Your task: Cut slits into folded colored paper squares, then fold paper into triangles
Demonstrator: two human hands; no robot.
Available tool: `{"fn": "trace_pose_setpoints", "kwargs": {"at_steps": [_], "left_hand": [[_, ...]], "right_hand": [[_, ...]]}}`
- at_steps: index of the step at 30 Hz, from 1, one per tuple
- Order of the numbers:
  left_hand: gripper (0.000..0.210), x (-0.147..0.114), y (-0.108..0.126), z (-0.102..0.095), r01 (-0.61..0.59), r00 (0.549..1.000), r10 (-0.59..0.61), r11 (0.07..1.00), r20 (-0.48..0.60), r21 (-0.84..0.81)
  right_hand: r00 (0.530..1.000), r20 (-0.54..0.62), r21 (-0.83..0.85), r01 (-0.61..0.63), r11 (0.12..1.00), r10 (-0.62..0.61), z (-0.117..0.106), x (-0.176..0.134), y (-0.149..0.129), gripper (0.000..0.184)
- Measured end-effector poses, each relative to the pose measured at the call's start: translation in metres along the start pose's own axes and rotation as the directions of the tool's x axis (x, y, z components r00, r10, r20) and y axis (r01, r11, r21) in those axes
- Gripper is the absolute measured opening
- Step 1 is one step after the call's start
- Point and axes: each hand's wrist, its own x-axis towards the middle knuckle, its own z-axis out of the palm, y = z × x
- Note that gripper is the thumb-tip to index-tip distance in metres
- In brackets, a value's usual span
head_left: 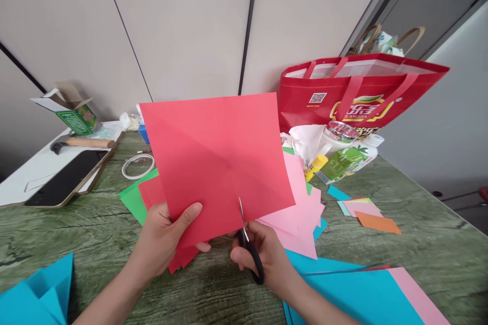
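Note:
My left hand [163,236] grips the lower left edge of a large red sheet of paper [224,157], thumb on the front and fingers behind. The sheet is held up above the table, facing me. In my right hand [263,254] is a pair of scissors [251,254] with black handles. One blade lies in front of the sheet at its lower edge, right of the middle; the other blade is hidden behind the paper. More red paper [186,256] and green paper [135,198] lie beneath, partly covered.
Pink sheets [301,213] and blue sheets [351,289] lie to the right, with small paper strips [377,221] beyond. A glue stick [316,166], a carton [345,162] and a red bag [343,91] stand behind. At left are a phone [66,177], tape roll [138,166] and folded blue paper [38,294].

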Motion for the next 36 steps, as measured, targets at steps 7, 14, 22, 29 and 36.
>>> {"fn": "trace_pose_setpoints", "kwargs": {"at_steps": [7, 14, 22, 29, 36], "left_hand": [[0.02, -0.002, 0.002, 0.003, -0.001, 0.999, 0.0, 1.0, -0.039, -0.015], [0.021, -0.002, 0.001, 0.003, 0.013, 1.0, -0.014, 0.999, 0.011, 0.034], [0.022, -0.003, -0.007, 0.004, 0.009, 0.996, -0.017, 0.997, 0.092, 0.082], [0.021, -0.002, -0.006, 0.005, 0.016, 0.999, -0.019, 0.998, 0.049, 0.069], [0.023, -0.003, -0.005, 0.005, 0.01, 0.999, -0.015, 0.995, 0.052, 0.103]], "right_hand": [[0.997, -0.048, -0.031, -0.054, 0.998, 0.052, 0.001, 0.0, 0.001, 0.039], [0.997, -0.048, -0.023, -0.056, 0.998, 0.055, 0.001, 0.001, 0.0, 0.035], [0.999, 0.009, 0.079, 0.042, 0.996, -0.043, 0.002, 0.003, -0.007, 0.029], [1.0, -0.009, -0.013, 0.011, 1.0, -0.011, 0.002, 0.003, -0.008, 0.035], [1.0, -0.022, -0.05, -0.002, 0.999, 0.001, 0.002, 0.003, -0.007, 0.039]]}}
